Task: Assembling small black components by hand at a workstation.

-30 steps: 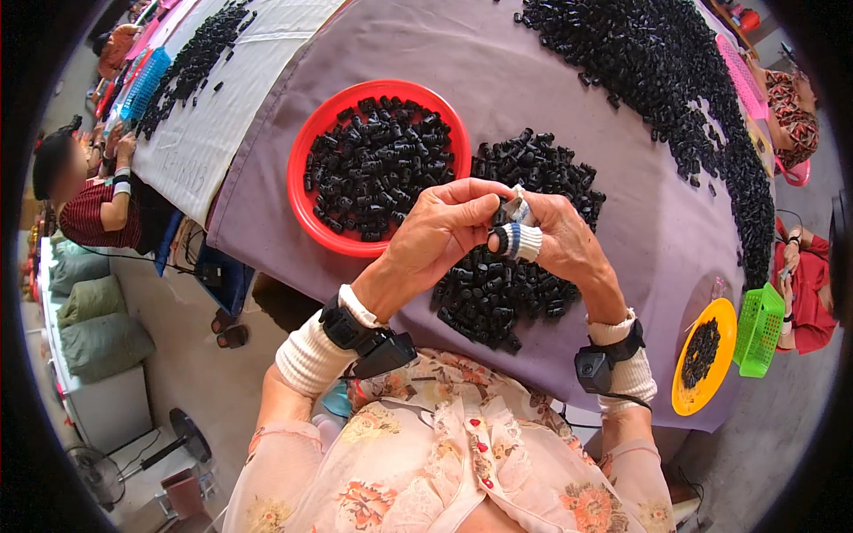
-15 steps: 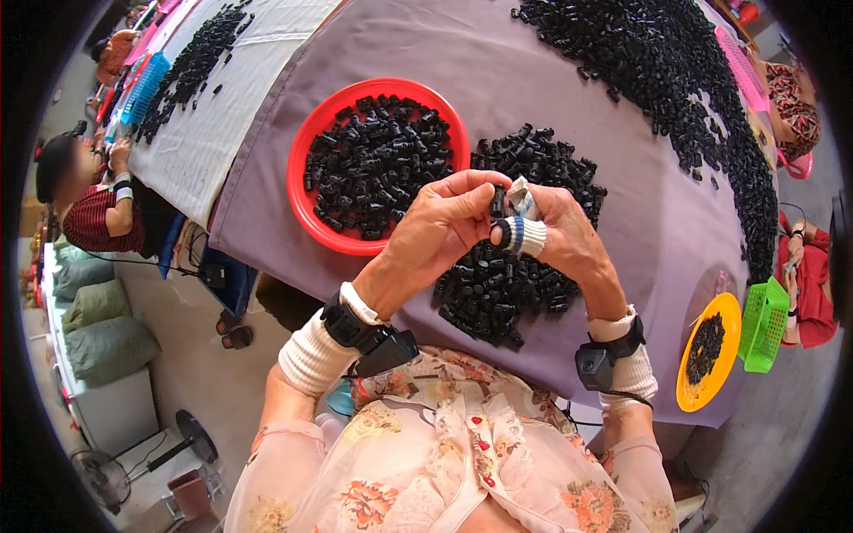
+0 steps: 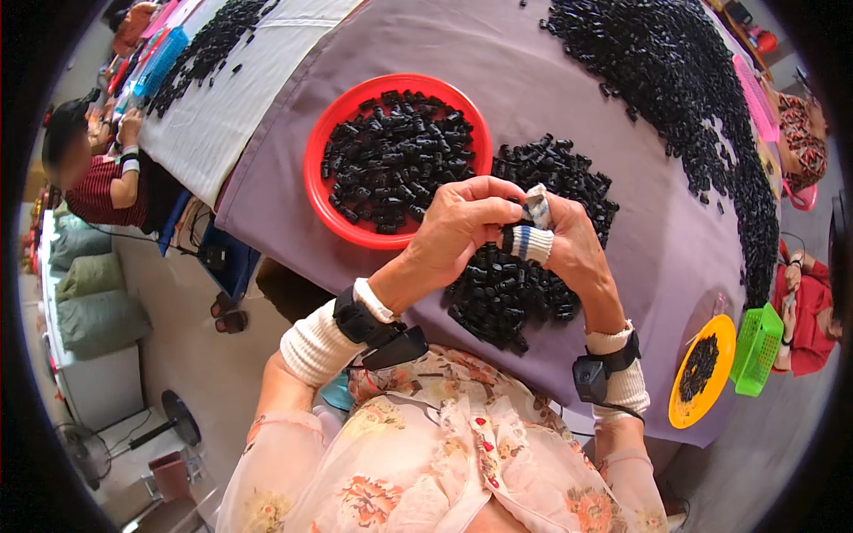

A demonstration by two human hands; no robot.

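My left hand (image 3: 462, 226) and my right hand (image 3: 569, 253) meet above a heap of small black parts (image 3: 524, 266) on the purple tablecloth (image 3: 569, 98). The fingers of both hands pinch together around a small piece that is mostly hidden between them. Two fingers of my right hand wear cloth wraps, one white with blue stripes (image 3: 526, 242). A round red basin (image 3: 395, 158) full of the same black parts sits just beyond my left hand. Black bands with small devices sit on both wrists.
A long band of black parts (image 3: 693, 98) runs along the far right of the table. A yellow dish (image 3: 702, 373) with black parts and a green basket (image 3: 757, 348) stand at the right edge. Another person (image 3: 89, 169) sits at a white-covered table on the left.
Both hands have stayed together over the heap, with only small finger movements around the pinched piece.
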